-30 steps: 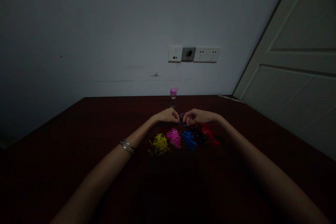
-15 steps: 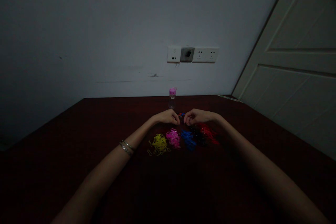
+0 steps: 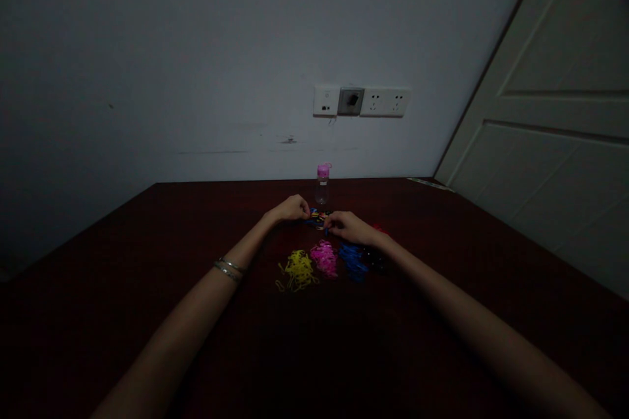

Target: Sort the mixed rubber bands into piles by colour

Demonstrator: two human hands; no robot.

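Observation:
My left hand (image 3: 293, 207) is at the left edge of a small mixed-colour pile (image 3: 318, 217) of plastic loop-shaped pins. Its fingers are pinched together; what they hold, if anything, is too small to make out. On the pile's right side is my right hand (image 3: 350, 228), thumb and fingers closed on a small blue pin (image 3: 326, 232). Nearer to me lie sorted heaps of pins: yellow (image 3: 299, 270), pink (image 3: 324, 258), blue (image 3: 352, 262) and black (image 3: 374, 259). The red heap (image 3: 379, 228) is mostly hidden behind my right wrist and forearm.
A clear bottle (image 3: 322, 191) with a pink lid stands behind the mixed pile. The dark red table (image 3: 216, 209) meets a wall carrying sockets (image 3: 384, 103). To the right is a pale panelled door (image 3: 555, 144). The light is dim.
Both hands have moved left, and the mixed pile now shows between them. A blue pin is visible in my right fingers. My right forearm now covers most of the red heap.

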